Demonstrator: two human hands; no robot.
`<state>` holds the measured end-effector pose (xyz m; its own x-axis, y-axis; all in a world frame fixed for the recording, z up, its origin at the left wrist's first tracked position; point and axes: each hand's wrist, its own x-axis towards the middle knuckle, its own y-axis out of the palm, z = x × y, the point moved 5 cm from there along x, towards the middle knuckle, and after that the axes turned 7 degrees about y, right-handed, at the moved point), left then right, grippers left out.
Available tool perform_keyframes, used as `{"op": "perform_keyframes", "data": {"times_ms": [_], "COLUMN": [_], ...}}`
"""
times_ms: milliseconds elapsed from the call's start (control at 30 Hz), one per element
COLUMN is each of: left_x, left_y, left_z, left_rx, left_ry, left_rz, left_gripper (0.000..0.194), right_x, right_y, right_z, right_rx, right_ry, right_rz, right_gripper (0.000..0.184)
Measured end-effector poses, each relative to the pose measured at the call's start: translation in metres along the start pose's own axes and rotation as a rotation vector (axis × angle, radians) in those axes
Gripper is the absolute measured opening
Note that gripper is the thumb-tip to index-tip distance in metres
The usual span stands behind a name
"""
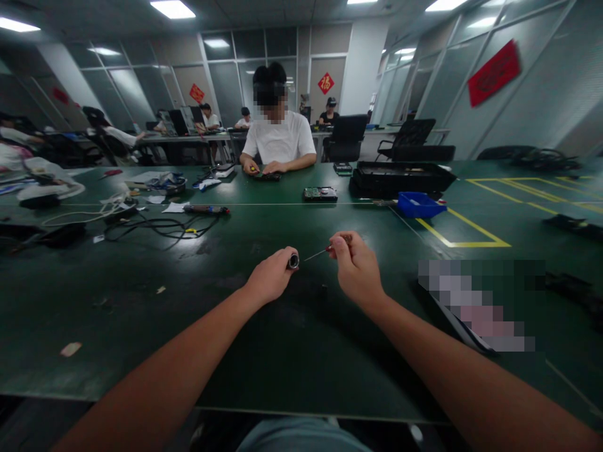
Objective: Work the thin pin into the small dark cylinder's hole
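Note:
Both my hands are over the green table (282, 370). My left hand (269, 276) is wrapped round a dark cylindrical tube (293, 261), whose round, metal-rimmed open end faces me. The rest of the tube is hidden by my fingers. In my right hand (357, 270) is a small screwdriver (328, 249), pinched between thumb and fingers. Its thin shaft points left toward the tube, and a small gap separates tip and tube. Part of its red handle shows. A tiny dark piece (324, 287) lies on the table below and between my hands.
Ahead lie a hard drive (320, 194), a black tray (400, 179) and a blue bin (421, 205). Black cables (155, 229) and a pen-like tool (206, 209) lie left. A blurred-out flat device (471, 307) sits right. Opposite, a person in a white shirt (282, 141) handles parts.

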<state>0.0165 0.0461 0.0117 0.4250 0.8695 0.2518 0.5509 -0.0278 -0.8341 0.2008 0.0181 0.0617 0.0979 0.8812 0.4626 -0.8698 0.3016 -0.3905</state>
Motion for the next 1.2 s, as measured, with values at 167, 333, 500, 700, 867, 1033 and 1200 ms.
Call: {"op": "perform_keyframes", "data": {"times_ms": [167,333,500,700,867,1033,1200], "left_x": [-0.001,-0.001,-0.002,-0.001,-0.001,-0.002,-0.002], "left_y": [-0.001,-0.001,-0.001,0.001,0.002,0.001,0.0], "left_z": [-0.001,-0.003,-0.005,-0.005,-0.003,-0.005,-0.008], "left_rx": [-0.014,-0.013,-0.008,-0.009,-0.015,-0.015,-0.03], "left_ry": [-0.002,0.003,0.005,0.02,0.021,0.02,0.017], "left_rz": [-0.006,-0.007,0.006,-0.001,-0.003,0.001,-0.007], "left_gripper": [0.011,0.012,0.011,0.012,0.01,0.011,0.011], "right_x": [0.003,0.014,0.014,-0.003,-0.01,-0.011,-0.011], "right_y": [-0.008,-0.008,-0.002,0.006,0.013,0.015,0.02], "right_z": [0.008,0.005,-0.021,-0.041,-0.029,-0.02,-0.008], "right_rx": [-0.055,-0.333,-0.661,-0.83,-0.661,-0.646,-0.523], "right_ry": [-0.08,-0.073,-0.03,0.059,-0.044,-0.086,-0.134], "right_rz": [-0.052,0.091,0.438,0.835,0.908,0.885,0.837], "right_gripper": [0.027,0.015,0.032,0.032,0.011,0.018,0.029]}}
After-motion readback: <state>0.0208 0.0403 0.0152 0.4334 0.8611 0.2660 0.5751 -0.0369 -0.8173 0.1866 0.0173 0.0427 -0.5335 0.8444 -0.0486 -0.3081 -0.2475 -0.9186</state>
